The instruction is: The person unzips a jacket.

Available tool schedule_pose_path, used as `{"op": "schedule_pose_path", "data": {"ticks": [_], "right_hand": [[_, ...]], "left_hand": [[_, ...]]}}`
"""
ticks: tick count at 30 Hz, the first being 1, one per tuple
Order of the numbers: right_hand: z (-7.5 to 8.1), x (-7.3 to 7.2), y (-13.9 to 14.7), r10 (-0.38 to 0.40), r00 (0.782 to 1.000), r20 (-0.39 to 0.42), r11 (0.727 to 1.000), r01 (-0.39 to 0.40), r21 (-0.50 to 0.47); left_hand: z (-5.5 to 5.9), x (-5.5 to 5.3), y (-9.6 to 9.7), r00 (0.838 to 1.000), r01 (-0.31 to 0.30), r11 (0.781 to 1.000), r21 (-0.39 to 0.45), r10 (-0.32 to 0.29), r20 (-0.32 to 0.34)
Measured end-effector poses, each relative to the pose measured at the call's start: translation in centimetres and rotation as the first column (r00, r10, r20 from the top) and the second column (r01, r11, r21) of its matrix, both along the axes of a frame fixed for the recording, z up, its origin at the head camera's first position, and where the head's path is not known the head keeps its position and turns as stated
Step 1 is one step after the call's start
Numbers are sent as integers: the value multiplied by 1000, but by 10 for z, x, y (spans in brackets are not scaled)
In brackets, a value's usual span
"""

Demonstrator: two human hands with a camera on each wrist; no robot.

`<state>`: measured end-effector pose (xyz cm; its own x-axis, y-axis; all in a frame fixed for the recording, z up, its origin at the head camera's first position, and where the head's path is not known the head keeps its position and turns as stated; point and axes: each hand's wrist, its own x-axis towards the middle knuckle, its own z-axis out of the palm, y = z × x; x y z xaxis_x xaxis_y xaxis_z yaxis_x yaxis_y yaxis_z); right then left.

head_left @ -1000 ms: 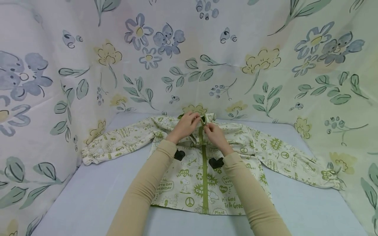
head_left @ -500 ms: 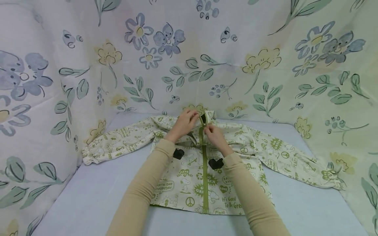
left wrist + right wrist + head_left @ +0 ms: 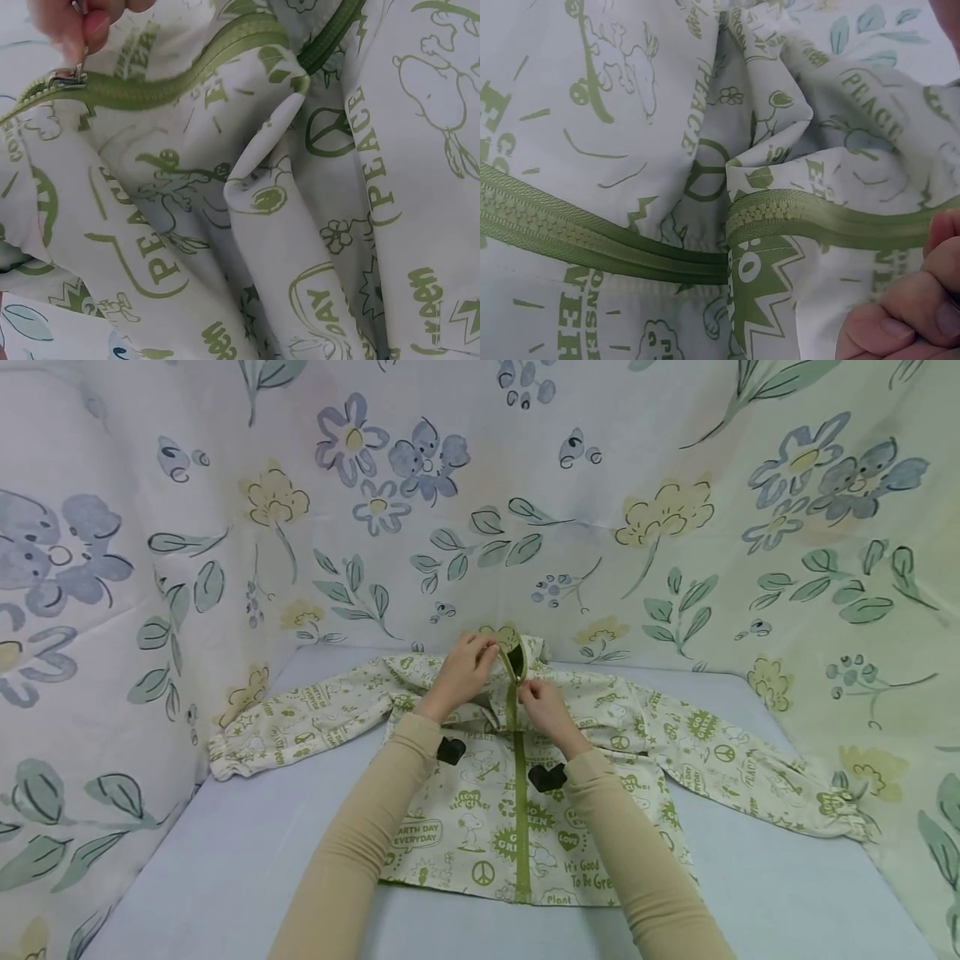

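A white jacket (image 3: 472,827) with green cartoon print lies front up, sleeves spread to both sides. Its green zipper (image 3: 521,810) runs up the middle, closed below and parted at the collar. My right hand (image 3: 547,710) pinches the metal zipper pull (image 3: 80,45), just below the collar opening. At the collar's left edge, my left hand (image 3: 467,672) pinches the zipper border between thumb and fingers and holds it raised. The dark inside of the collar (image 3: 516,658) shows between the two sides. Chest cloth is bunched in a fold (image 3: 769,139) across the zipper.
The jacket lies on a pale table (image 3: 247,860). Behind and at both sides hangs a flowered curtain (image 3: 480,485), close to the collar. One sleeve (image 3: 300,718) reaches left, the other sleeve (image 3: 750,768) right. A small black piece (image 3: 547,777) sits below each wrist.
My left hand has moved slightly up and left with the collar edge, so the collar stands higher and its opening shows wider. The right hand has hardly moved.
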<state>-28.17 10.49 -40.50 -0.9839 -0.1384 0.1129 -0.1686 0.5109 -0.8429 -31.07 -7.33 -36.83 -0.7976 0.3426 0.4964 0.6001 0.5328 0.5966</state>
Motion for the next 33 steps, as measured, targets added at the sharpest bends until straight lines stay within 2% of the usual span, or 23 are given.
{"op": "schedule_pose_path", "data": {"ticks": [4,9,17,24,33], "right_hand": [[-3,0,2,-1,1000,-3,1000,1,-19],[-5,1,3,1,1000,31,999,0,-38],[-9,1,3,-6,997,71,1000,7,-17],[-10,3,1,1,997,81,1000,0,-21],[-15,4,3,15,996,83,1000,-12,-27]], "left_hand": [[1,-2,-1,1000,-12,999,30,12,-21],[2,-4,-1,1000,-22,998,51,23,-19],[3,-1,-4,1000,-25,996,85,25,-4],[2,-1,-7,1000,-31,994,109,31,-1],[4,-2,-10,997,-31,987,157,41,-61]]}}
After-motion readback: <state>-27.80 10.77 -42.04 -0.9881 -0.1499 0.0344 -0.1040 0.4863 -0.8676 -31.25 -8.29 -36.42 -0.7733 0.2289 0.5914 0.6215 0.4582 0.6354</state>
